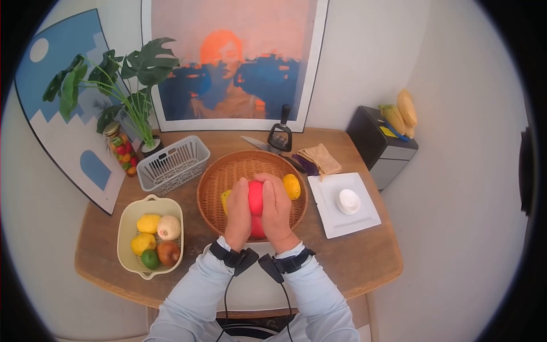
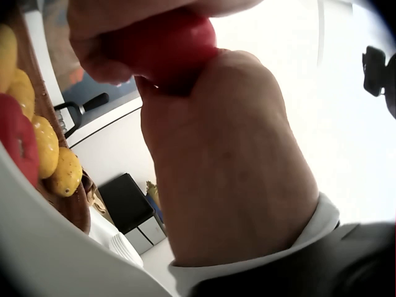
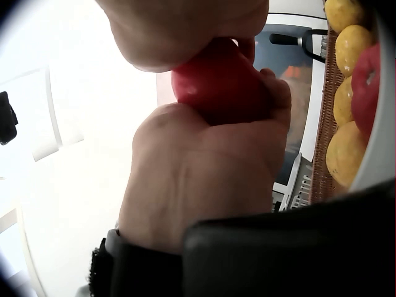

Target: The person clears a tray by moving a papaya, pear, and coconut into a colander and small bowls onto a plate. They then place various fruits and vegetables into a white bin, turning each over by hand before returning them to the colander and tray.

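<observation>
Both hands cup a smooth, rounded red fruit (image 1: pixel 256 198) between their palms, above the round wicker basket (image 1: pixel 216 174). My left hand (image 1: pixel 238 212) wraps its left side and my right hand (image 1: pixel 276 210) its right side, fingers bent over it. In both wrist views the palms hide much of the red fruit (image 2: pixel 176 46). Below it, a second red fruit (image 1: pixel 258 228) with a dimple lies in the basket. Several speckled yellow fruits (image 3: pixel 346 151) lie along the basket, one yellow fruit (image 1: pixel 292 186) at its right rim.
At left, a cream colander (image 1: pixel 122 233) holds lemons, a lime, an onion and a pale root. Behind it stand a grey basket (image 1: pixel 176 165), a plant (image 1: pixel 137 108) and a jar (image 1: pixel 121 149). A knife (image 1: pixel 254 142), grater (image 1: pixel 280 137), cloth (image 1: pixel 320 158) and plate with white bowl (image 1: pixel 348 202) lie right.
</observation>
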`<move>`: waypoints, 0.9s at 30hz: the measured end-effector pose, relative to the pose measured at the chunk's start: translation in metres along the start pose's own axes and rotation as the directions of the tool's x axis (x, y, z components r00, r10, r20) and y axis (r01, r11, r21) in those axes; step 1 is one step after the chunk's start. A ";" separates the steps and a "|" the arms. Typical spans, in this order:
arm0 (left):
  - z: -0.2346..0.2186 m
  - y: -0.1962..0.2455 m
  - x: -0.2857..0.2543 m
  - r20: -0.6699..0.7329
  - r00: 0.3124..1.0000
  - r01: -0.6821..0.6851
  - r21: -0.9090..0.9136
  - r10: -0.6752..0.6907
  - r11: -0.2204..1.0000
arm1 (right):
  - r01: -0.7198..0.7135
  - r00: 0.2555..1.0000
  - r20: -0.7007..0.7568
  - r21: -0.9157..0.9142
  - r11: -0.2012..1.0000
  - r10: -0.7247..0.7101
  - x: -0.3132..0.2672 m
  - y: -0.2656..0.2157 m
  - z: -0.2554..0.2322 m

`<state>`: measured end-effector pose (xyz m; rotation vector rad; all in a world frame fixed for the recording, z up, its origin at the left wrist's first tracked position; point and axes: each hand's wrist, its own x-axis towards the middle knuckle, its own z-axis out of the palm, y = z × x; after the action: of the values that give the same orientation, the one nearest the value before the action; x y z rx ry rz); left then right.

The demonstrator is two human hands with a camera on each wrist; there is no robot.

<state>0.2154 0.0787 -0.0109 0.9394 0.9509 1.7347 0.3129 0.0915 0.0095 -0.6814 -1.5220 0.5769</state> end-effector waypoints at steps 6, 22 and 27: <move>0.001 0.006 -0.002 0.016 0.916 -0.373 0.400 0.400 0.837 | -0.099 0.995 -0.018 -0.126 0.987 0.098 -0.004 -0.005 0.006; 0.006 0.008 -0.002 0.036 0.984 -0.179 0.251 0.175 0.951 | -0.251 0.968 -0.026 -0.012 0.968 0.251 -0.002 0.001 -0.002; 0.005 0.009 -0.004 0.045 0.993 -0.121 0.257 0.113 0.959 | -0.283 0.958 0.006 0.164 0.945 0.285 -0.001 0.013 -0.006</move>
<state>0.2181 0.0735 -0.0013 1.2082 1.1418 1.7154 0.3197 0.0999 0.0000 -0.7823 -1.3513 0.9018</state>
